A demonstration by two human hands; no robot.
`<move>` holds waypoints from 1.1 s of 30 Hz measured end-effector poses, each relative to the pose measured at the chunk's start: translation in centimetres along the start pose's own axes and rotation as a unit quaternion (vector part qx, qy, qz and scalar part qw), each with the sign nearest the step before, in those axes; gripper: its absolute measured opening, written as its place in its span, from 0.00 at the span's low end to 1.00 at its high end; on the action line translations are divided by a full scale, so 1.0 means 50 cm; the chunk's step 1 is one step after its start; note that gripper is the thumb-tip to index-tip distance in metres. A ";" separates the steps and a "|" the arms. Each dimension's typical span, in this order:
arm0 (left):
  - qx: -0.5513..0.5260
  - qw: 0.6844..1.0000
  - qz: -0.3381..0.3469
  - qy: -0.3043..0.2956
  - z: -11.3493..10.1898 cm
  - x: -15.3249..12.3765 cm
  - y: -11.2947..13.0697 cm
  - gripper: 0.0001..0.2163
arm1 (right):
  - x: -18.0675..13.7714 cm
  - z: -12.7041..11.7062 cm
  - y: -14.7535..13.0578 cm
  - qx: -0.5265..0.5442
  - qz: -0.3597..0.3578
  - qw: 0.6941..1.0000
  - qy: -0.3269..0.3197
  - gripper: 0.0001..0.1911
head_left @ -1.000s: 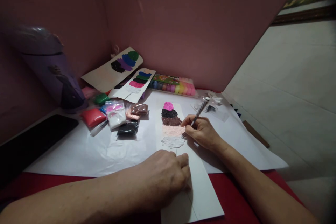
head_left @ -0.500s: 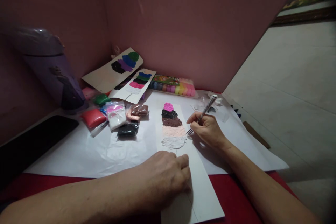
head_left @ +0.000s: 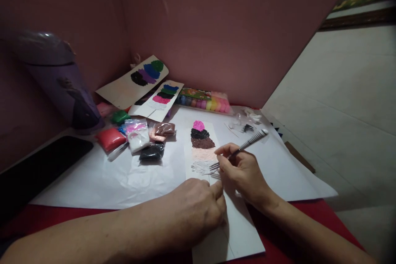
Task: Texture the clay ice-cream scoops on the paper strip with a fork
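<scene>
A fork (head_left: 247, 141) with a ridged handle is pinched in my right hand (head_left: 243, 171), its tines pointing left over the white clay band (head_left: 201, 167). That band is the lowest of several on a long white card (head_left: 246, 231); above it come peach, brown (head_left: 202, 143), black and pink (head_left: 198, 125) clay. Whether the tines touch the clay is hard to tell. My left hand (head_left: 198, 206) rests on the card below the bands, fingers curled down with the tips hidden. Nothing shows in it.
Clay packets lie to the left, among them red (head_left: 110, 138), black (head_left: 151, 152) and brown (head_left: 164, 129). Two decorated cards (head_left: 131, 86) lean behind, beside a pack of coloured clay (head_left: 206, 101). A purple tumbler (head_left: 62, 82) and a dark phone-like slab (head_left: 46, 169) are at the far left.
My right hand has moved left and toward me, bringing the fork's tines from the white band's right edge onto its lower right part. The fork lies flatter. My left hand stays put.
</scene>
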State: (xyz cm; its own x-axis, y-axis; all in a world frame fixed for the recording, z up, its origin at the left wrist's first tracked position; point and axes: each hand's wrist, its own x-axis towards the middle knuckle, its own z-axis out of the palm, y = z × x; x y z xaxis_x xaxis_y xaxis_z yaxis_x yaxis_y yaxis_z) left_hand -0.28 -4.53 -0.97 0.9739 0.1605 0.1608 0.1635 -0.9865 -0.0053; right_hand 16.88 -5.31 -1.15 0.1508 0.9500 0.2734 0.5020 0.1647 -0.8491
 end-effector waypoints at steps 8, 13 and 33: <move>-0.012 1.000 -0.004 -0.015 0.001 -0.003 0.002 0.06 | -0.012 0.014 0.019 0.036 -0.014 0.999 0.026 0.04; -0.004 0.999 -0.001 -0.034 0.000 -0.004 0.002 0.08 | -0.019 0.019 0.023 0.031 -0.015 0.999 0.003 0.04; -0.015 0.998 -0.004 -0.064 -0.024 0.002 0.002 0.05 | -0.006 -0.018 0.034 -0.073 -0.039 0.996 0.025 0.07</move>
State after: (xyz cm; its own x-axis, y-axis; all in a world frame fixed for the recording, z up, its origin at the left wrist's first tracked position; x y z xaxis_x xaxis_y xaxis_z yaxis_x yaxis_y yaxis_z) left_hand -0.36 -4.68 0.23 0.9850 0.1693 0.0338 0.1685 -0.9854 0.0255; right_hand 18.49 -5.55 -2.26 0.1478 0.9206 0.3614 0.6323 0.1931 -0.7503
